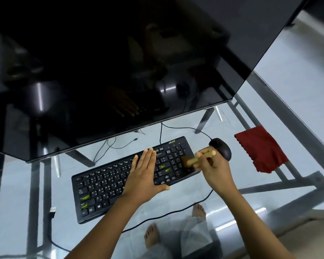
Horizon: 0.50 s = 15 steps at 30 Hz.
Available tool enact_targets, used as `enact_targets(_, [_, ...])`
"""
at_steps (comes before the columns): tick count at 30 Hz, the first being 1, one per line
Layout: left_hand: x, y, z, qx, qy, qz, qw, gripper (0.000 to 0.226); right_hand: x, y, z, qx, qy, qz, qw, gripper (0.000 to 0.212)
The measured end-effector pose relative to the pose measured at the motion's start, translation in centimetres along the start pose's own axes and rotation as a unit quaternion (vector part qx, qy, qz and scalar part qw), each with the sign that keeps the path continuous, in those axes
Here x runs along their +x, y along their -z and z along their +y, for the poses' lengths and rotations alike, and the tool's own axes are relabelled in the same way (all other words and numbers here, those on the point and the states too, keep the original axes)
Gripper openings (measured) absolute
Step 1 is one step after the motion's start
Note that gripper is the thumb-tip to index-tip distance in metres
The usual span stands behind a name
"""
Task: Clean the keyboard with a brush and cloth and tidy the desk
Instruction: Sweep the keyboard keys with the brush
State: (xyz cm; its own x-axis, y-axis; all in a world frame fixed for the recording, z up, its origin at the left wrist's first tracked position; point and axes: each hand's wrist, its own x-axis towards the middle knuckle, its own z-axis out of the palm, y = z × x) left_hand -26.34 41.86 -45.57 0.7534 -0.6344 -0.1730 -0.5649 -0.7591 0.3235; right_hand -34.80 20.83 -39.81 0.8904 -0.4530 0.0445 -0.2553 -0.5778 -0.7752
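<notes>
Right hand point(215, 169): fingers curled round the pale wooden handle of the brush point(200, 157), which lies roughly level, its free end pointing toward the mouse point(221, 148). The dark bristle head sits over the numeric pad at the right end of the keyboard point(108, 186); the brush and fingertips are blurred, so contact between bristles and keys cannot be confirmed. Left hand point(146, 171): not gripping, palm down, fingers straight and together, thumb spread toward the near edge, resting flat on the keys right of the keyboard's centre. The keyboard is black and lies at an angle on the glass desk point(17, 184), left end nearer the person. Green marks point(85, 198) show on several keys at the lower left, and more just right of the left hand. The black mouse is just beyond the right hand, beside the keyboard's right end. The red cloth point(260, 148) lies further right on the glass, clear of the mouse, untouched by either hand. A dark monitor point(101, 71) stands behind the keyboard. A black cable point(157, 217) crosses the desk in front of the keyboard, and a loose USB plug point(52, 210) lies at its left. Bare feet point(151, 234) are visible through the glass.
</notes>
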Motion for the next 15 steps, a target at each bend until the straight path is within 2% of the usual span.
enact_targets(2, [0.0,0.1,-0.1,-0.003,0.000,-0.002,1.000,0.122,-0.2,0.1,0.2,-0.026,0.006,-0.025,0.999,0.012])
enact_targets(5, [0.1,0.1,0.0,0.004,0.002,-0.005,1.000,0.122,0.6,0.9,0.3,-0.009,-0.025,0.065,0.998,0.010])
enact_targets(7, [0.1,0.1,0.0,0.005,0.001,-0.003,1.000,0.121,1.0,1.0,0.1,0.060,-0.047,0.026,0.997,0.010])
enact_targets(9, [0.0,0.1,0.0,0.005,0.001,-0.003,1.000,0.121,1.2,0.4,-0.4,0.055,-0.059,-0.030,0.996,0.014])
enact_targets(13, [0.0,0.2,0.0,-0.002,0.003,-0.002,1.000,0.121,2.7,-0.2,-1.0,0.052,-0.078,0.060,0.994,0.016])
enact_targets(15, [0.0,0.2,0.0,-0.001,0.003,-0.004,1.000,0.121,3.2,-1.1,-1.6,0.083,-0.072,0.004,0.994,0.012])
